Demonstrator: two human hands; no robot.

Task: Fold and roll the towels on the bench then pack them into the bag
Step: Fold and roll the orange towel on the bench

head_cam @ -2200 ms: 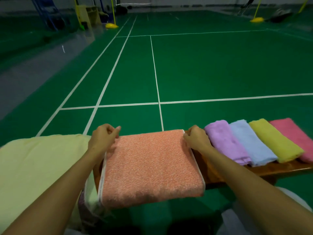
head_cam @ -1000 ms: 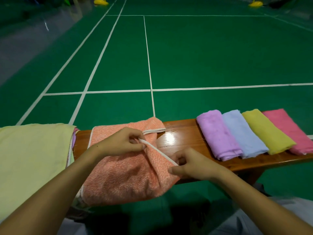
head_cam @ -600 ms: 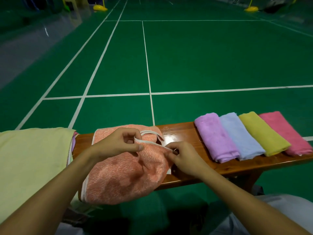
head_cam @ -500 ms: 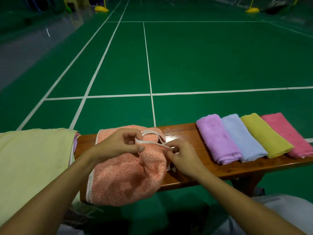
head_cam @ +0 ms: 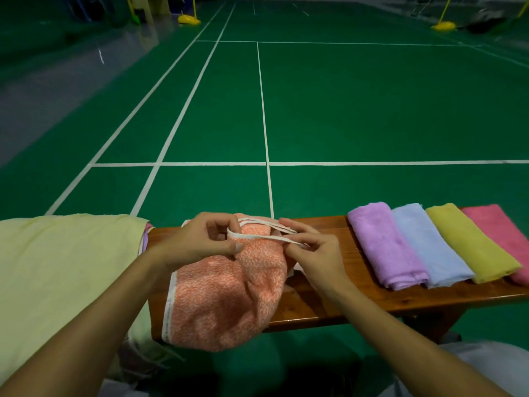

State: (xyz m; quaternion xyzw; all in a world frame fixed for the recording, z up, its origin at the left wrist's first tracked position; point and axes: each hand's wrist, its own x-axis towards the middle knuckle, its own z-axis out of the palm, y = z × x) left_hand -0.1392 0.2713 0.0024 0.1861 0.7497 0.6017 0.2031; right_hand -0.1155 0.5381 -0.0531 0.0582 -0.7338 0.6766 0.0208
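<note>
Orange towel (head_cam: 226, 296) lies bunched on the wooden bench (head_cam: 337, 299), its near part drooping over the front edge. Its white-trimmed hem is stretched taut between the two hands: left hand (head_cam: 197, 242) pinches one end, right hand (head_cam: 312, 253) pinches the other, both above the towel's far portion. To the right on the bench, four rolled towels lie side by side, touching: purple towel (head_cam: 385, 247), blue towel (head_cam: 426, 247), yellow towel (head_cam: 469, 245), pink towel (head_cam: 501, 233). To the left, a pale yellow cloth (head_cam: 57, 276) covers the bench end. Bare wood shows between the right hand and the purple towel. Beyond lies the green court floor (head_cam: 372, 110) with white lines.
</note>
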